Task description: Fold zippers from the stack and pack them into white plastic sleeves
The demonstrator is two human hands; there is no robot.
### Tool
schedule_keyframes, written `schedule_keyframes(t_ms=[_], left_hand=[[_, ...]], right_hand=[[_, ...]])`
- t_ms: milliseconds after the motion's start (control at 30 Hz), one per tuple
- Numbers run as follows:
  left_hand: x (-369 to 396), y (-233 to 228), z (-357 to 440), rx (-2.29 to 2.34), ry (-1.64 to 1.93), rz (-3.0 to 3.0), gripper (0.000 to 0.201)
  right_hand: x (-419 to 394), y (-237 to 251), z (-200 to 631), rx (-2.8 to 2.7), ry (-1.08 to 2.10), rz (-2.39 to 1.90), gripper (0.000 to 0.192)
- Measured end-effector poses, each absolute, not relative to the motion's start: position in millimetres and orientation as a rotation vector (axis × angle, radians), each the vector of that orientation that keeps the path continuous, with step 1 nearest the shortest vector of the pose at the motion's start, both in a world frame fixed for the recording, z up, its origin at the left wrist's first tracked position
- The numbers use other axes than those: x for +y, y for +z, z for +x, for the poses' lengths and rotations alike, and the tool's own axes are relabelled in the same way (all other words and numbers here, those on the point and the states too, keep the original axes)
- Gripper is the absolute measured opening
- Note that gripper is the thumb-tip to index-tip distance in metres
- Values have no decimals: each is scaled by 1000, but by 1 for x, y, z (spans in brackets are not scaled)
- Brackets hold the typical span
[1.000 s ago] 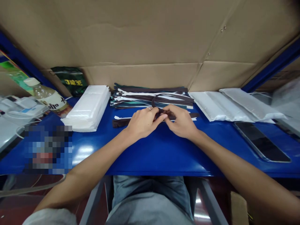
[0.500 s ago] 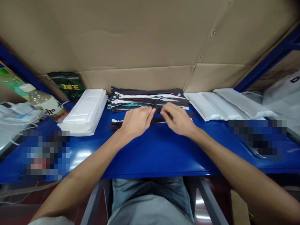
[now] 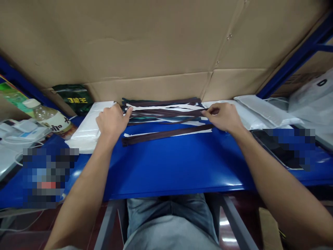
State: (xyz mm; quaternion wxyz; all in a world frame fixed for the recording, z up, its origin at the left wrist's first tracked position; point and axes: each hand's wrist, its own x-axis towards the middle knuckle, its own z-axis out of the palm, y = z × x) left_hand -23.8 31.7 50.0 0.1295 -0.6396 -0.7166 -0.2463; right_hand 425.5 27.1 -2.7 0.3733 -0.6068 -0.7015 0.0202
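Observation:
A dark brown zipper (image 3: 166, 112) lies stretched flat on top of a pile of brown, white and teal zippers (image 3: 161, 118) at the back of the blue table (image 3: 171, 163). My left hand (image 3: 112, 119) pinches its left end, over the edge of the white bag stack. My right hand (image 3: 225, 116) pinches its right end. Another brown zipper (image 3: 166, 133) lies on a white one on the table, just in front of the pile and between my hands.
A stack of white plastic bags (image 3: 87, 133) sits on the left, more white bags (image 3: 260, 111) on the right. A bottle (image 3: 49, 116) and a green packet (image 3: 74, 97) are far left, a phone (image 3: 270, 147) right. Cardboard (image 3: 156, 52) walls the back.
My hands were together at the middle of the pile over a looped brown zipper. They have moved apart to the left and right, pulling the zipper out straight.

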Motion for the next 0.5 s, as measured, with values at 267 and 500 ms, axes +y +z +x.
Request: schedule_keyframes(t_ms=[267,500], left_hand=[[2,37,44,-1658,-829,-2573,45],[-17,15,84,-1497,-917,-2998,31]], right_hand=[[-7,6,355,-1879,421,-1223,14],[-31,14,322,-1988,506,-1037,23]])
